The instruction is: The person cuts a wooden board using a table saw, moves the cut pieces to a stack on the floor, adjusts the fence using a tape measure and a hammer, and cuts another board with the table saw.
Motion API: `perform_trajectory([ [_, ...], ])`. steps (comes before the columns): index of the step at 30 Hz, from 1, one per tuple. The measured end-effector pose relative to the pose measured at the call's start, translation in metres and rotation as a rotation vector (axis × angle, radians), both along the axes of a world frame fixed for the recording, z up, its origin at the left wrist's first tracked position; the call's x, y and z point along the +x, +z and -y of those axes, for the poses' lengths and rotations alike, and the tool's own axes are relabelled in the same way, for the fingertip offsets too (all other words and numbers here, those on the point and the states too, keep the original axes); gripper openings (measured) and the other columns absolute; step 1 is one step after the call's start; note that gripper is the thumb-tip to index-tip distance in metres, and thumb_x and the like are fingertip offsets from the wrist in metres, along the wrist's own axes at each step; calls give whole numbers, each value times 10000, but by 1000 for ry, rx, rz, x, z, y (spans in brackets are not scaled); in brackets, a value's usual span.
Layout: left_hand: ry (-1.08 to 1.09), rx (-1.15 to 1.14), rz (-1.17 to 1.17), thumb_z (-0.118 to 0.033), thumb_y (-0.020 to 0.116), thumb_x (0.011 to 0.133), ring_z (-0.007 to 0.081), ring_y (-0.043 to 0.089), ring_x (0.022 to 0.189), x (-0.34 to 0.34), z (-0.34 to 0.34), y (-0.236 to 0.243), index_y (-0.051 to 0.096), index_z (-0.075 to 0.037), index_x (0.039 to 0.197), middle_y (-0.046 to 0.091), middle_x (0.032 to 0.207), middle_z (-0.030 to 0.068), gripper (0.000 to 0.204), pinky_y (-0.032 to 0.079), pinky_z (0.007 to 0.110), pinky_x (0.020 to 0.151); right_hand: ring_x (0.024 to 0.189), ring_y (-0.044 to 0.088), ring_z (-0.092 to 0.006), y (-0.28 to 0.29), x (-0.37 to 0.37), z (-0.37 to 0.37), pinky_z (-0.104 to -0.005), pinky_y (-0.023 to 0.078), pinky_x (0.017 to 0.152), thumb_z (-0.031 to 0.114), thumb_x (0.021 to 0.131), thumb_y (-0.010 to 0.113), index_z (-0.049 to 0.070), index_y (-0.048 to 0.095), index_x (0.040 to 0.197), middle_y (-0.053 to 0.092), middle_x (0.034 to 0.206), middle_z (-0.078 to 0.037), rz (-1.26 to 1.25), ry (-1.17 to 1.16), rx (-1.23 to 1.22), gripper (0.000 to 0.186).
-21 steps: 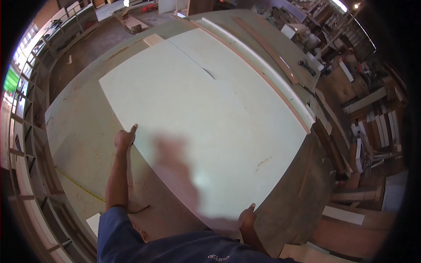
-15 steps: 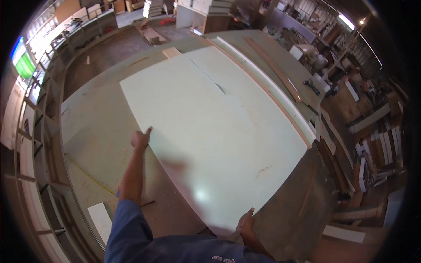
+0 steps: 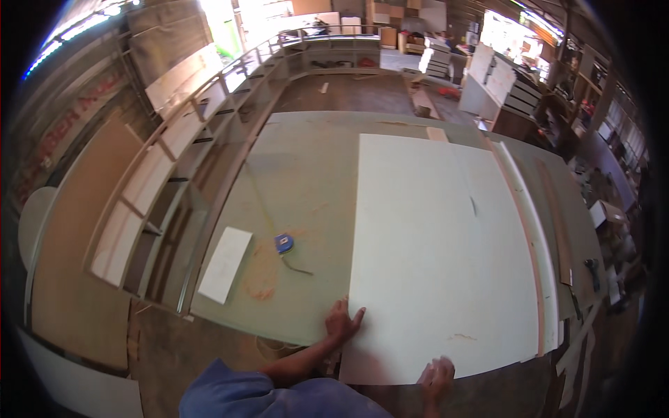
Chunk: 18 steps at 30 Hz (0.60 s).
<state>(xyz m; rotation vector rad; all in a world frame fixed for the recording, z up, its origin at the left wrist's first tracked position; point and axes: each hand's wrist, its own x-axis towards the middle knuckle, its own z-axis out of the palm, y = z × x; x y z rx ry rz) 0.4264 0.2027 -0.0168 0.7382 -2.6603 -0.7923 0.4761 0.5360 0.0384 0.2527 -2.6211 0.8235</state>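
A large pale white-green panel (image 3: 439, 244) lies flat on the green-topped bench (image 3: 306, 167), its near edge close to my body. At the panel's left edge is my left hand (image 3: 341, 323), thumb over the panel and fingers spread beside the edge. My right hand (image 3: 436, 380), a little blurred, rests at the near edge with its fingers stretched over the surface. A blue tape measure (image 3: 283, 243) sits on the bench left of the panel. Beside it is a small white board (image 3: 226, 265). Along the panel's right side run a brown strip (image 3: 524, 209) and a long white strip (image 3: 535, 226).
An open wooden frame with compartments (image 3: 174, 181) borders the bench on the left. A large brown board (image 3: 80, 258) leans beyond it. Sawdust (image 3: 260, 279) is scattered near the tape measure. A dark tool (image 3: 592, 274) lies at the right bench edge. Stacked white drawers (image 3: 512, 83) stand at the back.
My view has swung left, showing more of the left frame and the tape measure. The left hand is now lower along the panel's left edge. My right hand's fingers lie more over the near edge.
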Motion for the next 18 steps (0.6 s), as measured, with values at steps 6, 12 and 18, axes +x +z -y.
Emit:
perform_trajectory([
  [6,-26,-122,-98,-509,681,870,389,633,896,-2,-24,-5,569,37,1271,626,1023,212,687,519,477,748,1300,483,-445,-26,-30,-17,-541,377,1115,208,925,606,-67,592,1225,547,1345,-274,-8,217,204,407],
  [12,15,-56,-133,-441,708,864,397,629,934,-8,-20,-2,604,40,1216,638,1034,197,605,504,482,800,1263,553,-406,-17,-49,-6,-517,416,1093,282,929,623,-40,649,1174,611,1295,-241,-46,168,157,406],
  [18,19,-37,-145,-416,697,876,405,618,1042,-29,-22,-2,565,90,1270,632,1127,225,655,497,477,885,1223,596,-388,-13,-61,-8,-504,445,1072,305,921,634,-24,672,1158,634,1277,-228,-46,129,184,407],
])
